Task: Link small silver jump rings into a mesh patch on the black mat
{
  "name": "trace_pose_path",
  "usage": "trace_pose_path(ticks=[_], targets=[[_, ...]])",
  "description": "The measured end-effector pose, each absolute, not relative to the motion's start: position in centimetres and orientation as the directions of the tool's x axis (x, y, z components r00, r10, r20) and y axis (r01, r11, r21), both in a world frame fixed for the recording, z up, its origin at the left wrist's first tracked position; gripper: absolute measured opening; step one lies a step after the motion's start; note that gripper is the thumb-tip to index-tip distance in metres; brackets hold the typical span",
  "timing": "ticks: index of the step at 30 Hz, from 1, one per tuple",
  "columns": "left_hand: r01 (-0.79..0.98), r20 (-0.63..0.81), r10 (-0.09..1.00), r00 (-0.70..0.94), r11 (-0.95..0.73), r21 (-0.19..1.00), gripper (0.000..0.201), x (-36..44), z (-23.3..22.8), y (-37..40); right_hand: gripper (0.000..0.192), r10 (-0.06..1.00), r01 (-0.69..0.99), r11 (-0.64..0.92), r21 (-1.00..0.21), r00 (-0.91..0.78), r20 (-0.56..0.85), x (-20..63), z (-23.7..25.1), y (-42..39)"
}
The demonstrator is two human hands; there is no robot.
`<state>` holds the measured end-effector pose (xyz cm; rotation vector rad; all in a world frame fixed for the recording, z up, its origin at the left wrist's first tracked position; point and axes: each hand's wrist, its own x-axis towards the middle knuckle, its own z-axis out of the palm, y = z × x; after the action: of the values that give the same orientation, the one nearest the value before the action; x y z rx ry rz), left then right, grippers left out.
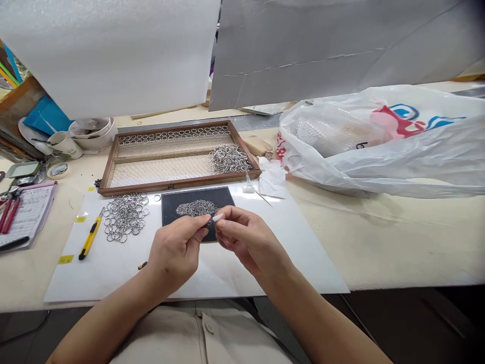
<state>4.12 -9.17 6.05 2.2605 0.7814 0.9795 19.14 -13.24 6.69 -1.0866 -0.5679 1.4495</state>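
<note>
My left hand (pixel 176 250) and my right hand (pixel 253 240) meet above a dark square mat (pixel 172 199). Both are closed, thumbs against fingers. Between their fingertips is a small piece with a white pointed tip (pixel 217 218) and a dark part on the left side; its exact kind is too small to make out. The left fingers pinch the dark side, and the right fingers close around the white end. Behind the hands, a heap of tiny metal rings or beads (pixel 197 207) lies on the mat. Loose metal rings (pixel 126 217) form a pile to the left.
A wooden-framed mesh tray (pixel 151 172) holds rows and a heap of rings. A yellow cutter (pixel 91 235) lies left, beside a notepad (pixel 38 207) with red-handled pliers (pixel 11 212). A small nozzle-tipped container (pixel 248 186) stands near tweezers (pixel 265 197). A plastic bag (pixel 379 172) fills the right.
</note>
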Motion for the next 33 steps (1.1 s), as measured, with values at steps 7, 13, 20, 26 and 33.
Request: trace_pose_path(ticks=[7, 13, 20, 26, 33], targets=[[0.28, 0.373, 0.748, 0.55, -0.586, 0.761, 0.022, 4.0, 6.1, -9.3, 0.018, 0.943, -0.529, -0.224, -0.819, 0.095, -0.32, 18.8, 6.2, -13.0], [0.296, 0.276, 0.784, 0.556, -0.497, 0.816, 0.022, 4.2, 6.4, -9.6, 0.017, 0.945, -0.553, -0.212, -0.806, 0.096, -0.314, 18.5, 6.2, -12.8], [0.359, 0.197, 0.8, 0.567, -0.456, 0.814, 0.02, 4.1, 6.5, -9.5, 0.017, 0.949, -0.559, -0.214, -0.801, 0.074, -0.305, 18.4, 6.0, -12.7], [0.384, 0.24, 0.79, 0.565, -0.509, 0.77, 0.018, 4.2, 6.2, -9.4, 0.009, 0.971, -0.334, -0.121, -0.935, 0.154, -0.181, 19.1, 5.2, -13.2], [0.369, 0.453, 0.703, 0.549, -0.69, 0.623, 0.02, 4.3, 5.3, -9.3, 0.01, 0.971, -0.218, -0.088, -0.972, 0.198, -0.133, 19.4, 5.2, -13.4]])
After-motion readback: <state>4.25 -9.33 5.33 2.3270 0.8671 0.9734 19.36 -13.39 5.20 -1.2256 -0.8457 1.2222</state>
